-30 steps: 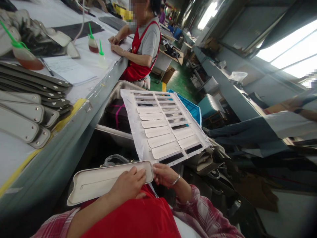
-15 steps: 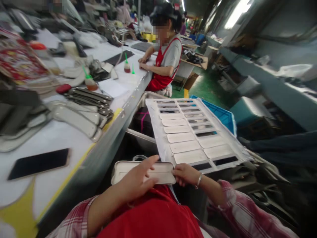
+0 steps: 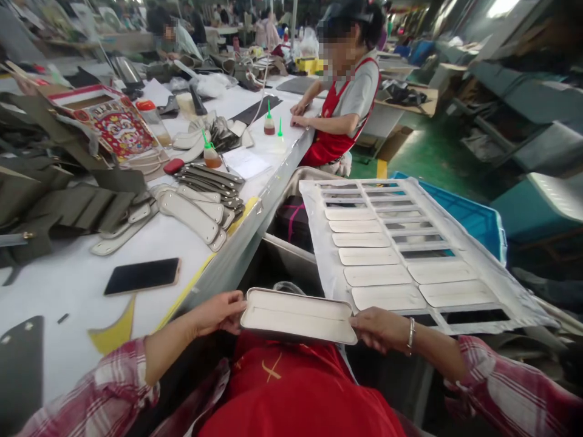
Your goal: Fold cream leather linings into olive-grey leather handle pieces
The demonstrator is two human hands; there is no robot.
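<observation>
A long cream panel (image 3: 298,314) with rounded corners and a dark edge spans the space between my hands, above the red apron. My left hand (image 3: 224,312) pinches its left end. At the right end, my right hand (image 3: 378,328), with a bracelet on the wrist, grips the corner between thumb and fingers. Just beyond is a white slotted frame (image 3: 437,315), on which several similar cream panels (image 3: 378,276) lie in rows.
On the white table (image 3: 150,315) at left lie a phone (image 3: 143,276), grey strap pieces (image 3: 194,215) and green-tipped bottles (image 3: 212,155). A person in a red apron (image 3: 339,115) works at its far side. A blue crate (image 3: 478,221) stands behind the frame.
My left hand has moved from above the panel to its left end and closed on it. The view has turned left, so the table and frame appear further right.
</observation>
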